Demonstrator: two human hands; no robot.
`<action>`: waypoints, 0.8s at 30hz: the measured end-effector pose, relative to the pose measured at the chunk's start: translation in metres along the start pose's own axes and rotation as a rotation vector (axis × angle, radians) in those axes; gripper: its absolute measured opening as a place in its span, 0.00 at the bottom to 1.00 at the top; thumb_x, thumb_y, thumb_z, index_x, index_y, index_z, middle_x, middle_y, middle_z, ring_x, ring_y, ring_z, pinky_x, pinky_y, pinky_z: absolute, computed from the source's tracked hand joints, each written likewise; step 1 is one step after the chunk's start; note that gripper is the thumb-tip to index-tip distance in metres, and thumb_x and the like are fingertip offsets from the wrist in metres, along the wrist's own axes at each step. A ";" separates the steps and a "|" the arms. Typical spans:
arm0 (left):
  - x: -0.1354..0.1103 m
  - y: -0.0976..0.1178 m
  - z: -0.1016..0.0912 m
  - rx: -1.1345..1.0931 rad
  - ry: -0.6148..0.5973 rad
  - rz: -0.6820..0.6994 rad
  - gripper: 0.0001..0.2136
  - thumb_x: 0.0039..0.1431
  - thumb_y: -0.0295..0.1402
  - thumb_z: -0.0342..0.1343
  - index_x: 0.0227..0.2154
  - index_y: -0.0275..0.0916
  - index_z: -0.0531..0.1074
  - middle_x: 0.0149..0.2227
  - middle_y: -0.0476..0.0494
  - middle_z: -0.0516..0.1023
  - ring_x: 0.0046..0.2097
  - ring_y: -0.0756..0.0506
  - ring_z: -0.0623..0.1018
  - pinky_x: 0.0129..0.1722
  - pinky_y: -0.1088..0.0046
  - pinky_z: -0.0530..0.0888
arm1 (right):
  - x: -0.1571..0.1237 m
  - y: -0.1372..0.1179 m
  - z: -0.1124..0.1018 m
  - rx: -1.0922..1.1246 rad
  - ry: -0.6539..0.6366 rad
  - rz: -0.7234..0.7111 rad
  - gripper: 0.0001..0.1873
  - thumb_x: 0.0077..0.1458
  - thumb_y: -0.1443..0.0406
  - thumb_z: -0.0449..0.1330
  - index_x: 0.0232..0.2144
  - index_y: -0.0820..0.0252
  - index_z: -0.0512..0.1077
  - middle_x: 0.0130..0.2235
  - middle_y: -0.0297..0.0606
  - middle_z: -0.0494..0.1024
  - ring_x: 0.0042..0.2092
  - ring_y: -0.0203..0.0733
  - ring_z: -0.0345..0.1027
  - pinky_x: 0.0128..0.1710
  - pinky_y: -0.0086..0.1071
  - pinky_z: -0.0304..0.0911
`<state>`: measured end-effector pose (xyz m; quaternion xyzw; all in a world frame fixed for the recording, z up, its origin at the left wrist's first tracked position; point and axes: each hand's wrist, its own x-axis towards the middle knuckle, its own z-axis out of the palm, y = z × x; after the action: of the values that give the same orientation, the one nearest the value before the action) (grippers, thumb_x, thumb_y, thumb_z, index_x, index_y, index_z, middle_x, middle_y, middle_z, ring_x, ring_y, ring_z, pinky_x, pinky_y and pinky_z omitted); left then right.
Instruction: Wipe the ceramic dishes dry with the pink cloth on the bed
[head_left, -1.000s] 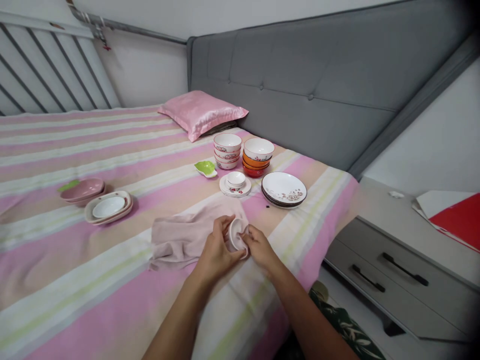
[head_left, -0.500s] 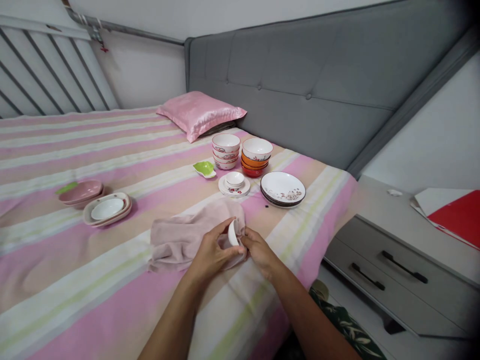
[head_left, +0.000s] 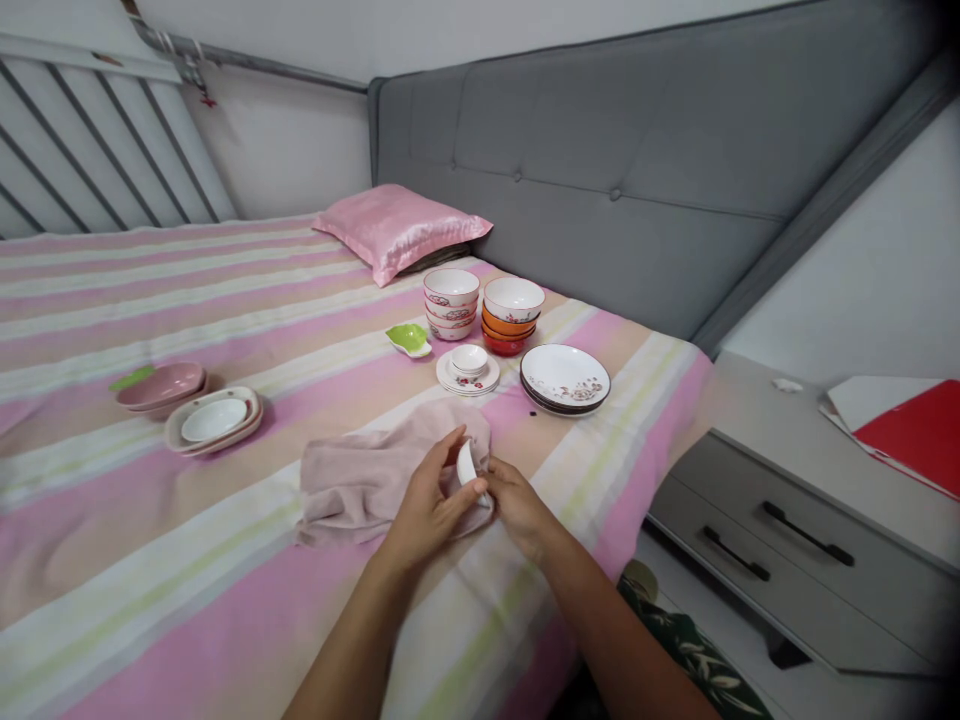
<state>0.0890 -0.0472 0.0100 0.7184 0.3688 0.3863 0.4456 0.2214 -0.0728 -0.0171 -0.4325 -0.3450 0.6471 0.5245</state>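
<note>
A small white dish [head_left: 466,466] is tipped up on its side between my hands. My left hand [head_left: 431,495] grips it, thumb low and fingers over its upper edge. Against its right side, my right hand [head_left: 516,502] has its fingers closed on a bunched end of the pale pink cloth [head_left: 360,475]. The rest of that cloth lies crumpled on the bed to the left. Just beyond are a stack of small plates [head_left: 448,377] with little white bowls [head_left: 469,358] on top. My right fingertips are partly hidden behind the dish.
Stacked patterned bowls [head_left: 452,290], orange and red bowls [head_left: 510,325], brown-rimmed plates [head_left: 562,372] and a green leaf-shaped dish [head_left: 409,339] stand beyond the cloth. Pink oval dishes [head_left: 169,382] and cream dishes [head_left: 255,415] sit left. A nightstand [head_left: 825,500] adjoins the bed's right side.
The dish has turned slightly in my left hand, and the left fingers and thumb have shifted around its edge. My right hand stays close against it with the cloth.
</note>
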 end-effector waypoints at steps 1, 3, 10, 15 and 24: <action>0.000 0.001 0.000 0.026 0.018 0.022 0.32 0.49 0.40 0.59 0.56 0.39 0.58 0.55 0.36 0.66 0.54 0.39 0.67 0.53 0.61 0.64 | 0.000 0.000 0.000 0.031 -0.004 0.002 0.19 0.48 0.57 0.59 0.42 0.58 0.70 0.32 0.34 0.76 0.32 0.38 0.69 0.33 0.29 0.61; 0.000 0.004 0.000 0.124 0.053 0.079 0.33 0.42 0.38 0.64 0.54 0.40 0.61 0.54 0.37 0.67 0.54 0.38 0.67 0.53 0.59 0.64 | 0.001 0.000 0.000 0.063 0.010 0.016 0.19 0.47 0.58 0.60 0.43 0.57 0.70 0.35 0.35 0.76 0.36 0.40 0.70 0.35 0.30 0.62; 0.001 0.004 -0.001 0.232 0.026 0.086 0.31 0.42 0.31 0.63 0.53 0.40 0.62 0.51 0.40 0.69 0.51 0.41 0.70 0.51 0.63 0.67 | 0.003 0.002 -0.001 0.084 0.075 0.044 0.18 0.46 0.59 0.60 0.42 0.56 0.70 0.33 0.33 0.75 0.32 0.36 0.68 0.30 0.27 0.61; 0.001 0.000 0.000 0.180 0.043 0.079 0.30 0.44 0.31 0.61 0.53 0.39 0.61 0.51 0.39 0.70 0.51 0.42 0.71 0.51 0.64 0.67 | -0.001 -0.003 0.001 0.048 0.081 0.068 0.15 0.48 0.56 0.59 0.38 0.56 0.69 0.25 0.27 0.66 0.22 0.29 0.57 0.18 0.23 0.50; 0.001 -0.005 -0.004 -0.021 -0.041 0.028 0.30 0.46 0.28 0.60 0.54 0.38 0.60 0.52 0.38 0.70 0.52 0.42 0.71 0.52 0.64 0.66 | -0.005 -0.008 0.002 0.067 -0.026 0.070 0.24 0.46 0.61 0.62 0.47 0.55 0.66 0.39 0.35 0.73 0.31 0.33 0.65 0.24 0.23 0.56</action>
<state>0.0850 -0.0430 0.0071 0.7266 0.3453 0.3816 0.4552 0.2229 -0.0763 -0.0083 -0.4181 -0.3145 0.6818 0.5113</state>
